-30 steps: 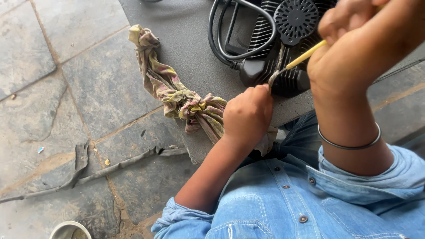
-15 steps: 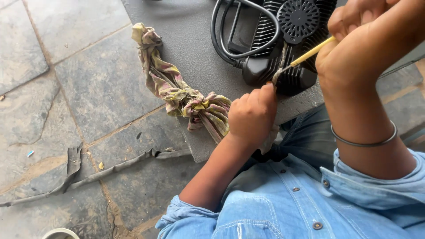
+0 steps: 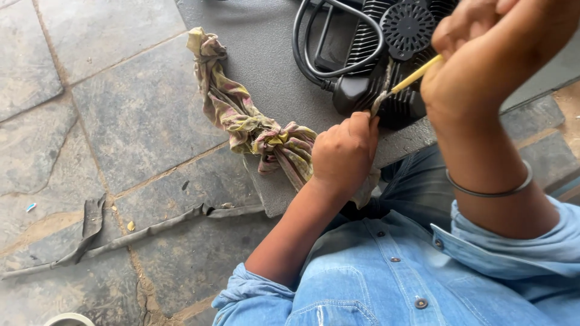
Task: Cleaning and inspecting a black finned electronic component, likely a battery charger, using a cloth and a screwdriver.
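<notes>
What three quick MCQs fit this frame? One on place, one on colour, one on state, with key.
1. Where does the twisted rag lie?
A. On the dark slab's left edge
B. Over the person's shoulder
C. Inside the black device

2. What colour is the brush handle?
A. Red
B. Yellow
C. White

3. How is the left hand?
A. Flat open on the floor
B. Curled shut on the rag's end
C. Out of view

Key: A, it drapes along the slab; B, yellow stick in the right hand; B, fingers fisted around cloth.

Twisted rag [image 3: 254, 121] blocks mat's left edge, cable loop [image 3: 338, 42] crowds device top, bare mat [image 3: 266, 36] between
</notes>
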